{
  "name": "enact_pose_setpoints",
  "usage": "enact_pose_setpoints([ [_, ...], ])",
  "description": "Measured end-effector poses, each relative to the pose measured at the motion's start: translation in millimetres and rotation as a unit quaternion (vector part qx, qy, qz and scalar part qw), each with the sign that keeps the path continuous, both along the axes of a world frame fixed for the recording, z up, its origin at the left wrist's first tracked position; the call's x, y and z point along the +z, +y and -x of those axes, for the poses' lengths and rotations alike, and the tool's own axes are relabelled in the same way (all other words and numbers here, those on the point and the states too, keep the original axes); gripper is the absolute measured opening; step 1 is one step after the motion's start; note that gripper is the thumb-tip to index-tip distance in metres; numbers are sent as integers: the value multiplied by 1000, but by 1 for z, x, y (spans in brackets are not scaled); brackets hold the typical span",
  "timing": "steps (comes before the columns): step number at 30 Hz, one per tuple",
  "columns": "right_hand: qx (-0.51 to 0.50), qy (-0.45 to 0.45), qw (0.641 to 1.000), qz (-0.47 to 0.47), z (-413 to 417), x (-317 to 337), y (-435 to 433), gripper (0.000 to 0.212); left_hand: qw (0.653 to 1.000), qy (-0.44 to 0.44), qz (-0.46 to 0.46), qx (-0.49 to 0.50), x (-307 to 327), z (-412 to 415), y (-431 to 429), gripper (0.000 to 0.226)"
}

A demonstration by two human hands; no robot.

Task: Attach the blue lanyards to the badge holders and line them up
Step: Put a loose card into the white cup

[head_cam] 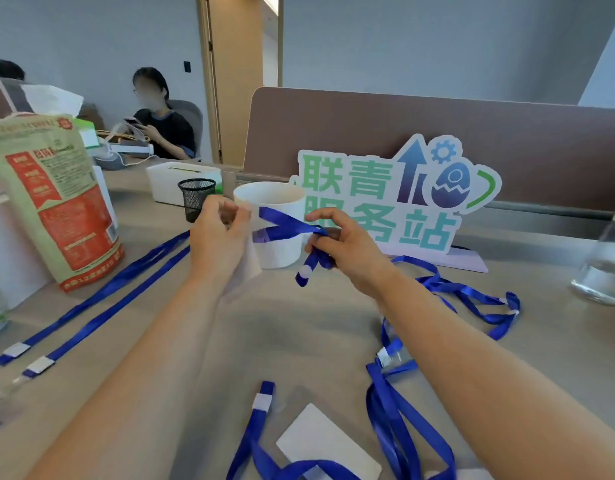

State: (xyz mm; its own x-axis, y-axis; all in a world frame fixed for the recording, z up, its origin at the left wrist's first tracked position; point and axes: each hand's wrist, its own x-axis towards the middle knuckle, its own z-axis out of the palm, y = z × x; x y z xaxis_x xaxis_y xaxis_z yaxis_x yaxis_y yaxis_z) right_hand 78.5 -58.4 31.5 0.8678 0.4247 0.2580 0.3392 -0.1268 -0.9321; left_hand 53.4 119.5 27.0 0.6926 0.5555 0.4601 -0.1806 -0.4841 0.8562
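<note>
Left hand [219, 237]: fingers curled, pinching the top of a clear badge holder [245, 268]; the holder hangs just above the worktop [299, 323]
Right hand [337, 245]: fingers curled round the blue lanyard [285, 230] near its white-crimped end; the strap runs across to the left hand
Slip risk: the holder looks limp and hard to see; the strap end may miss its slot, or pull out if either pinch loosens
Knock risk: white cup [281, 252] stands just behind both hands; a wide tug could tip it
Tangle risk: loose lanyards [468, 292] lie heaped beside the right forearm; dragging one would snarl the rest
Row risk: two laid-out lanyards [101, 290] lie parallel at left; a sweeping forearm could skew them
</note>
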Motion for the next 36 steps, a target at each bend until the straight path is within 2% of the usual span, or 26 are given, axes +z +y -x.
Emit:
enact_pose_setpoints([
  [3,-70,-62,996,-3,-24,9,23,28,999,5,14,50,-8,-7,25,32],
  [6,-143,-135,980,14,-54,24,49,25,998,12,17,59,-11,-10,40,42],
  [12,-182,-202,962,22,-102,47,92,18,997,28,61,45,-10,-7,49,28],
  [16,-187,-182,959,111,-126,35,112,18,996,59,59,44,-12,-11,53,9],
  [20,-189,-173,935,244,-129,20,122,19,996,68,57,30,-17,-14,56,10],
  [24,-217,-180,913,295,-126,19,126,21,996,65,62,18,-19,-14,58,13],
  [30,-240,-205,915,253,-110,27,116,30,997,59,58,0,-17,-11,56,11],
  [33,-221,-224,922,224,-95,24,101,27,997,64,39,-12,-16,-10,51,8],
  [36,-216,-256,913,232,-77,13,76,24,996,86,9,-35,-16,-10,40,7],
])
